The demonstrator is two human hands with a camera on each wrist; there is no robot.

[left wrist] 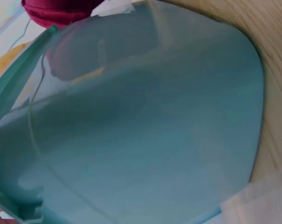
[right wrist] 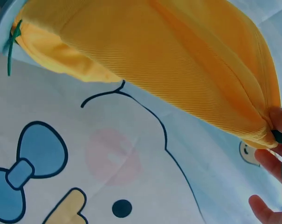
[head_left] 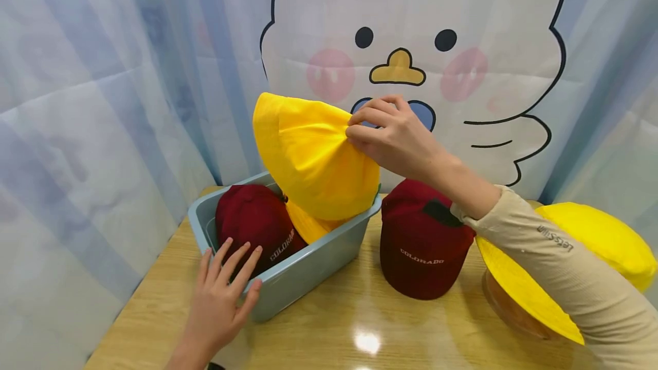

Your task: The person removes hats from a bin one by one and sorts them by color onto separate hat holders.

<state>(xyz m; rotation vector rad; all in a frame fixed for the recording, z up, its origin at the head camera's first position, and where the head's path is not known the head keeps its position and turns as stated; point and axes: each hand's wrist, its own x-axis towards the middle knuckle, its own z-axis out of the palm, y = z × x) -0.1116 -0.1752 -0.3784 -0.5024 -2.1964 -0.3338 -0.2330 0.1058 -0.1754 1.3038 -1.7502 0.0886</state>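
Note:
My right hand point(head_left: 396, 136) pinches the crown of a yellow hat point(head_left: 313, 156), holding it tilted above a blue-grey plastic bin point(head_left: 308, 278). A dark green tab shows by the pinching fingers point(right wrist: 266, 163) in the right wrist view. Below the raised hat, a second piece of yellow fabric point(head_left: 308, 224) lies in the bin, beside a maroon cap point(head_left: 252, 210) lettered COLORADO. With fingers spread, my left hand point(head_left: 218, 296) rests at the bin's near left rim, its fingertips by that cap. The bin's outer wall point(left wrist: 154, 135) fills most of the left wrist view.
Right of the bin, another maroon COLORADO cap point(head_left: 421, 244) stands on the wooden table point(head_left: 308, 336). Farther right, a yellow brimmed hat point(head_left: 596, 233) sits on a brown rounded stand point(head_left: 519, 307), partly behind my right sleeve. A curtain point(head_left: 128, 73) with a cartoon figure hangs behind.

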